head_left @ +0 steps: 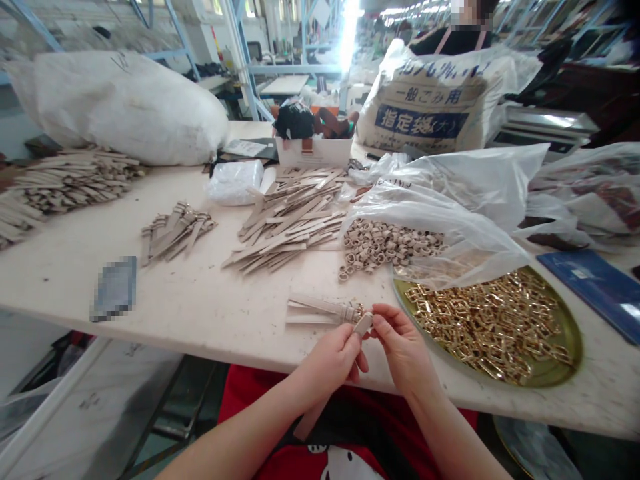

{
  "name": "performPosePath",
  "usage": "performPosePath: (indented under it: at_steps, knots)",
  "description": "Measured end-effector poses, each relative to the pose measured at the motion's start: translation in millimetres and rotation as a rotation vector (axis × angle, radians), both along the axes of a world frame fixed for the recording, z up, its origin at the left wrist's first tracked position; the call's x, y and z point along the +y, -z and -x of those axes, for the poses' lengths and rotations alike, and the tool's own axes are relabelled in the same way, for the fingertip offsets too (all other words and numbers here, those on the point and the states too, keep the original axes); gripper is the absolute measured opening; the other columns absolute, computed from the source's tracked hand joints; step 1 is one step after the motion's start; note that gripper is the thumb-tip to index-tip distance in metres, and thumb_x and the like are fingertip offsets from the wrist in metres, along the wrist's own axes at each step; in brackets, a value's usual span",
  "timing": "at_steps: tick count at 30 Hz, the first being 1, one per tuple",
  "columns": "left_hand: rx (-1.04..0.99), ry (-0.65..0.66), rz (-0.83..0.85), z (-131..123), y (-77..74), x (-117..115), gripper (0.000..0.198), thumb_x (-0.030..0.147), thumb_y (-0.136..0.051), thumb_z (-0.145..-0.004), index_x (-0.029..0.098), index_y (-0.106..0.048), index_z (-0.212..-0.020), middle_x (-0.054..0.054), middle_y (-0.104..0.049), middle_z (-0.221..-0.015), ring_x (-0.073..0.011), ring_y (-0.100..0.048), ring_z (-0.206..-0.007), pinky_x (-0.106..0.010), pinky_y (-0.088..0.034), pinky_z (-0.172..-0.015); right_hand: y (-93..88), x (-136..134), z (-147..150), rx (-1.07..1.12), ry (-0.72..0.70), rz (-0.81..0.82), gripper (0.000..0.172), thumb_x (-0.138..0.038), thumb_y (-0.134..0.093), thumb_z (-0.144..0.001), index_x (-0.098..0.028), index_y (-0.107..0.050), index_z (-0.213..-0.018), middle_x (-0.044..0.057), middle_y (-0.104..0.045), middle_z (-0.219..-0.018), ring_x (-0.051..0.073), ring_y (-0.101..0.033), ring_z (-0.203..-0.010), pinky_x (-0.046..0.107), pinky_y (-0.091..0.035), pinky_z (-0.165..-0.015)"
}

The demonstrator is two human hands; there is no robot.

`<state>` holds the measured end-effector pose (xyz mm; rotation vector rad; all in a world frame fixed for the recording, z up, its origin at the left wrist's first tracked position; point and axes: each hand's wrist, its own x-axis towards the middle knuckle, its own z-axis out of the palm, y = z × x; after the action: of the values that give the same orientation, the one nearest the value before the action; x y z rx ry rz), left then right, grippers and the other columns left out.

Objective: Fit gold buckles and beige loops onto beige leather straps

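A beige strap (363, 325) is held in my left hand (330, 353), closed round it with the thumb on top. Its long tail hangs below that hand, past the table edge. My right hand (404, 347) pinches at the strap's upper end; a small pale piece shows between its fingertips, too covered to make out. Just behind my hands lies a small bundle of straps (320, 310) with loops and gold metal at their right ends. To the right, gold buckles (490, 327) fill a round gold tray (576, 343). Small beige strap loops (385, 243) are heaped behind my right hand.
Loose beige straps (295, 220) are piled mid-table, a smaller strap bundle (180, 227) to their left. A clear plastic bag (450, 200) overlaps the loops and tray. A blue folder (595, 287) lies at right. Large stuffed sacks (130, 107) and a white box (315, 152) stand behind.
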<state>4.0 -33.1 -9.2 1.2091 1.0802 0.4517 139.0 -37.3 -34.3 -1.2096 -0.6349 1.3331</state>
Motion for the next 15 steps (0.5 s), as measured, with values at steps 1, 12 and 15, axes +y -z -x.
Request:
performPosePath:
  at_steps: [1,12,15]
  knots:
    - [0.033,0.002,-0.069,1,0.4,1,0.031,0.035,-0.029,-0.086,0.014,-0.052,-0.091,0.003,-0.053,-0.057,-0.0070,-0.045,-0.040,-0.017,-0.034,-0.041,0.0,-1,0,0.030,-0.022,0.008,0.025,-0.032,-0.070,-0.067,-0.022,-0.061,-0.088,-0.002,-0.063,-0.076,0.011,-0.056,-0.063,0.026,-0.046,-0.063]
    - [0.217,0.086,-0.239,5,-0.7,0,0.033,0.035,-0.028,-0.087,0.016,-0.050,-0.070,0.003,-0.051,-0.051,-0.0078,-0.045,-0.041,-0.019,-0.034,-0.046,7.7,-8,-7,0.295,-0.160,0.150,0.022,-0.027,-0.075,-0.062,-0.020,-0.061,-0.078,-0.003,-0.065,-0.075,0.011,-0.058,-0.070,0.028,-0.046,-0.074]
    - [0.194,0.058,-0.210,4,0.7,-1,0.033,0.035,-0.028,-0.087,0.016,-0.053,-0.078,0.003,-0.051,-0.052,-0.0082,-0.045,-0.040,-0.019,-0.034,-0.045,11.7,-10,-4,0.125,-0.116,0.091,0.023,-0.031,-0.073,-0.064,-0.021,-0.059,-0.080,-0.003,-0.063,-0.074,0.012,-0.057,-0.068,0.027,-0.045,-0.071]
